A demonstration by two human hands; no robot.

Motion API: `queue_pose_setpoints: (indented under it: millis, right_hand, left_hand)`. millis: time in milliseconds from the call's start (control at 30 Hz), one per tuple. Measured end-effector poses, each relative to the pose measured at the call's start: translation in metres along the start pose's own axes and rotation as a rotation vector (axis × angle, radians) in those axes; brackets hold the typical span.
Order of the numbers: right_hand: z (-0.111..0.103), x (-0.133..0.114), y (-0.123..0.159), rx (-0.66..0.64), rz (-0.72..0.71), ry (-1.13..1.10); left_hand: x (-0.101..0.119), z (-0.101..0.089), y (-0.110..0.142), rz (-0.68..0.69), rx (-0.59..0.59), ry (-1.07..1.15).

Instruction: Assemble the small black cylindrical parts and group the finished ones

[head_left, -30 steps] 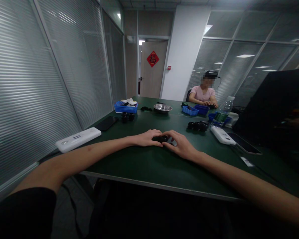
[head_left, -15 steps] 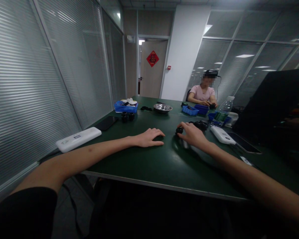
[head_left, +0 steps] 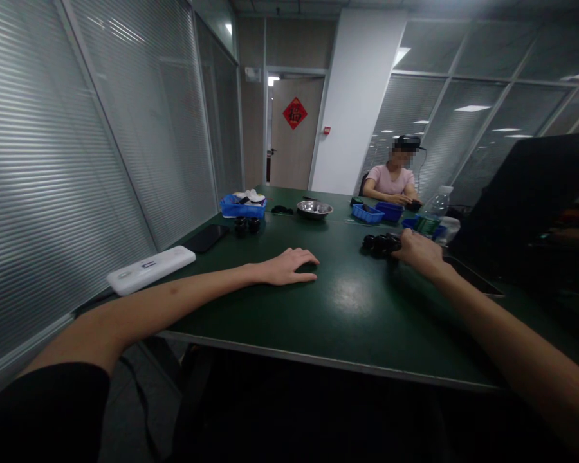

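So right now the right hand (head_left: 421,253) is working at the right end of that little row of black round things (head_left: 380,244), which are sitting on the green table (head_left: 270,318) just in front of the bottle (head_left: 429,222). Its fingers are curling in close together with the thumb, but honestly I can't tell if they're pinching one of the pieces or just touching the end one, since the hand is blocking the view. The left hand (head_left: 290,267) is lying low over the table near the middle, fingers loosely spread, thumb apart, holding nothing, and the metal bowl (head_left: 314,213) is sitting beyond it. I'd call this the handling-at-the-row part. If anything's getting picked up or let go there, imo it's calling for a small, careful finger move: the pieces are crowding each other, so a sloppy one could nudge the neighbours or bump the bottle.
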State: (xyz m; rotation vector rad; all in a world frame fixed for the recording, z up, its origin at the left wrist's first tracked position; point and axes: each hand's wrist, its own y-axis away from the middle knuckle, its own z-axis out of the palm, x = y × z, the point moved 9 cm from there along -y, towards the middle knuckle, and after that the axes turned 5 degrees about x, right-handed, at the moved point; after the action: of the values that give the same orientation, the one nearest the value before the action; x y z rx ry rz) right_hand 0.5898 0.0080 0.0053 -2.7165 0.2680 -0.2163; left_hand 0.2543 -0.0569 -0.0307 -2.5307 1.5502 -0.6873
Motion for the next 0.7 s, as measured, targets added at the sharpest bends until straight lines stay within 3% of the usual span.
queue_pose_setpoints:
  millis: [467, 700]
  right_hand:
    - [0.009, 0.006, -0.002, 0.030, -0.002, 0.024]
    - [-0.014, -0.010, 0.009, 0.145, -0.064, 0.038]
  left_hand:
    - [0.000, 0.001, -0.001, 0.019, 0.001, -0.026]
    - [0.002, -0.002, -0.002, 0.011, 0.069, -0.070]
